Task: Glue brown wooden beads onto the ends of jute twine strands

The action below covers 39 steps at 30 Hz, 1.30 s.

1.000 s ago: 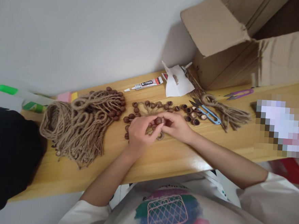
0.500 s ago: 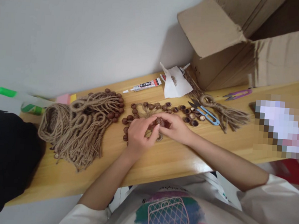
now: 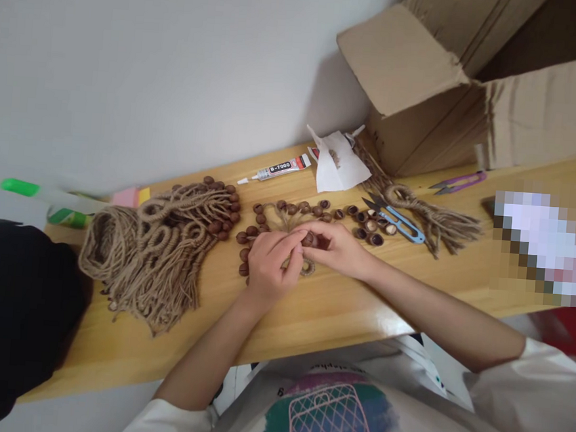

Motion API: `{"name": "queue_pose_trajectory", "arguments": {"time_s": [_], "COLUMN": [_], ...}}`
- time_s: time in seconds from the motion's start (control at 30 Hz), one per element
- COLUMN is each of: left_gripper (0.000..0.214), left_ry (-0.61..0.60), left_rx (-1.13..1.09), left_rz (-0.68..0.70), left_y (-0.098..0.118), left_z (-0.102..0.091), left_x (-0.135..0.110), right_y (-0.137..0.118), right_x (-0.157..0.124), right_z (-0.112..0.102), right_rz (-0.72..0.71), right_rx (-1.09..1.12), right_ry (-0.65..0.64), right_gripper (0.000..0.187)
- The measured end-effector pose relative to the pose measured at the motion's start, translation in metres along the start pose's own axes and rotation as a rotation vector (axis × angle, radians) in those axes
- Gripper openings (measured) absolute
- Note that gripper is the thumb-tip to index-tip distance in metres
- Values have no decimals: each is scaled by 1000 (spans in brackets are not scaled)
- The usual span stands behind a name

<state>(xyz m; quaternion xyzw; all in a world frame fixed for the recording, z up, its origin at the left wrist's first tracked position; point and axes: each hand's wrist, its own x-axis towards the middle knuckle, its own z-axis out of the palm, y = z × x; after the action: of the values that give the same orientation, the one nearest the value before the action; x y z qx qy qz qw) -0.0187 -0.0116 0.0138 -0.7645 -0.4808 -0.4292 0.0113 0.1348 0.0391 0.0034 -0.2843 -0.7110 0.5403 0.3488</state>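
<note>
In the head view, the bare right hand (image 3: 338,248) has its grip closed on a round brown nut shell (image 3: 309,240), over the yellow wooden worktop (image 3: 331,308). The bare left hand (image 3: 271,257) meets it; I can't tell its grip.

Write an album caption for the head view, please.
Left hand and right hand meet at a brown ball, between knotted twine and blue snips.

Plain grey wall (image 3: 155,68) behind a wooden table (image 3: 330,311), bright glare (image 3: 393,323) near its edge.
</note>
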Motion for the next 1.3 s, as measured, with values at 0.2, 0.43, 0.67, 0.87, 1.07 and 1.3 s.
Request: {"name": "queue_pose_trajectory", "arguments": {"time_s": [0.2, 0.43, 0.67, 0.87, 1.07, 1.3], "left_gripper": [23, 18, 20, 20, 19, 18], "left_ry": [49, 56, 61, 64, 73, 68], "left_rx": [3, 2, 9, 1, -1, 5], "left_rz": [-23, -58, -33, -30, -21, -31], "left_y": [1, 0, 0, 1, 1, 1], "left_z": [0, -1, -1, -2, -1, -1], "left_x": [-1, -2, -1, -1, -1, -1], "right_y": [-2, -1, -3, -4, -5, -4], "right_x": [2, 2, 3, 2, 2, 1], "right_z": [-1, -1, -3, -3, -4, -3], "right_rz": [55, 65, 35, 32, 52, 23], "right_rx": [72, 121, 127, 157, 187, 90], "right_ry": [-6, -8, -28, -42, -66, -33], "right_gripper": [31, 35, 31, 26, 25, 22]}}
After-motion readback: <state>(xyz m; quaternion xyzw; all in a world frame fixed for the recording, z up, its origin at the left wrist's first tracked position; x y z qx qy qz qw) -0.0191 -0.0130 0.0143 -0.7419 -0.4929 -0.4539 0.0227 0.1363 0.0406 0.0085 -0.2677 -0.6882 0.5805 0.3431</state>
